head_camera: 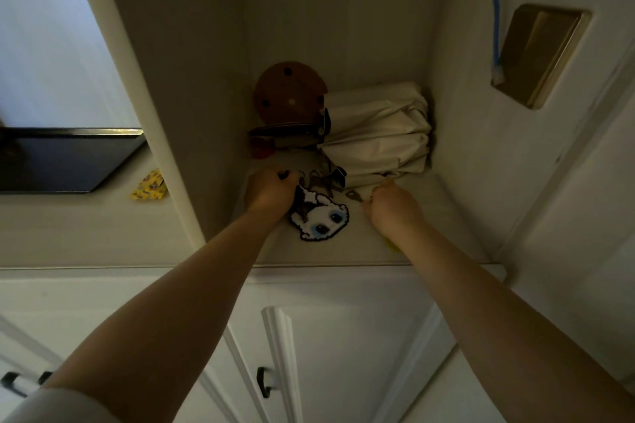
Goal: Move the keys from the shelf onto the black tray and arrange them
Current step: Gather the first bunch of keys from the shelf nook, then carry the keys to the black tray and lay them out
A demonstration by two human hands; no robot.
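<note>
A bunch of keys [318,180] with a white cat-face keychain [321,216] lies on the shelf [343,251] inside a pale niche. My left hand [269,191] is curled on the left end of the bunch, fingers closed around a dark part of it. A single small key [354,196] lies just right of the cat face. My right hand [391,206] rests beside that key with its fingers bent; whether it grips the key I cannot tell. The black tray [68,158] sits on the counter to the left, outside the niche.
A folded cream umbrella [378,134] fills the back right of the shelf. A brown round disc [288,93] and dark objects [285,136] stand at the back left. A yellow packet [149,187] lies beside the tray. White cabinet doors [309,354] are below.
</note>
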